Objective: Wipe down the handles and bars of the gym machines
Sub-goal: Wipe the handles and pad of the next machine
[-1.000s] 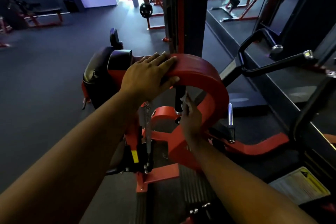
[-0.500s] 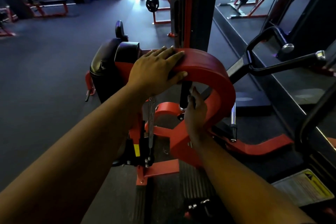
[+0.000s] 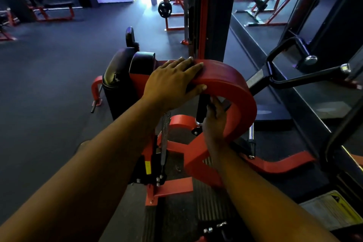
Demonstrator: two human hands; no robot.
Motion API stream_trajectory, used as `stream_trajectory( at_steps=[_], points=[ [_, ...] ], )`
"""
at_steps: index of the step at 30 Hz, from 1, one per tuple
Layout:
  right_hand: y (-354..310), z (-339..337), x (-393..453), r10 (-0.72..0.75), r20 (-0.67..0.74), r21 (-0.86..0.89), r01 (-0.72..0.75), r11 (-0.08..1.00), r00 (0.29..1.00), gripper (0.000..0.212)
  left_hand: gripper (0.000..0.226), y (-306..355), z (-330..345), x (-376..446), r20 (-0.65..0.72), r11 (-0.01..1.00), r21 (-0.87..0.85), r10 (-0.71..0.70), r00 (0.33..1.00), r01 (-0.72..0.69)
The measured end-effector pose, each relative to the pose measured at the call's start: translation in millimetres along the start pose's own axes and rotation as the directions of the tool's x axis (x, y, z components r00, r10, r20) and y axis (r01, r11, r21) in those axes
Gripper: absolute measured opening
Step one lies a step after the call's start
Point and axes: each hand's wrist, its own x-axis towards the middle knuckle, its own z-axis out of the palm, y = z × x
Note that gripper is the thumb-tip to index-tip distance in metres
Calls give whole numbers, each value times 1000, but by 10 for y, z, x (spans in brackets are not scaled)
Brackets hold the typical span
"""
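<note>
We rest our left hand flat on top of the broad red curved metal band of the gym machine, its fingers straight and slightly spread, the thumb lying along the band's near edge. Just beyond those fingertips rises the machine's tall red and black upright column.

Under the arch of the band, our right hand reaches up to the short black cylindrical handle grip, which hangs upright directly below our left thumb. The right fingers curl against the grip's right side; whether they hold a cloth we cannot tell (the hand's back faces us and hides the palm). A chrome collar ends the grip just left of the right knuckles.

Left of our left hand sit the black padded vinyl cushions, one showing a worn spot. Beneath the left wrist a coiled steel spring runs down toward a black bracket with a yellow label. Right of the right hand, a black bent steel lever bar with a chrome end cap stretches away, well apart from both hands. Below the forearms lies a ribbed black footplate, and the dark rubber gym floor spreads out to the left.
</note>
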Motion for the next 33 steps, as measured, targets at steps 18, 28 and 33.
stream_trajectory(
  at_steps=[18,28,33],
  points=[
    [126,-285,183,224,525,-136,-179,974,821,35,77,5,6,-10,-1,1000,2,9,1000,-9],
    [-232,-135,369,67,485,-114,-13,993,872,22,77,-13,1,-3,-2,1000,-8,12,1000,-12],
    [72,-155,200,182,457,-198,-100,975,871,28,77,-21,-11,6,-8,1000,-4,23,1000,-23]
  ],
)
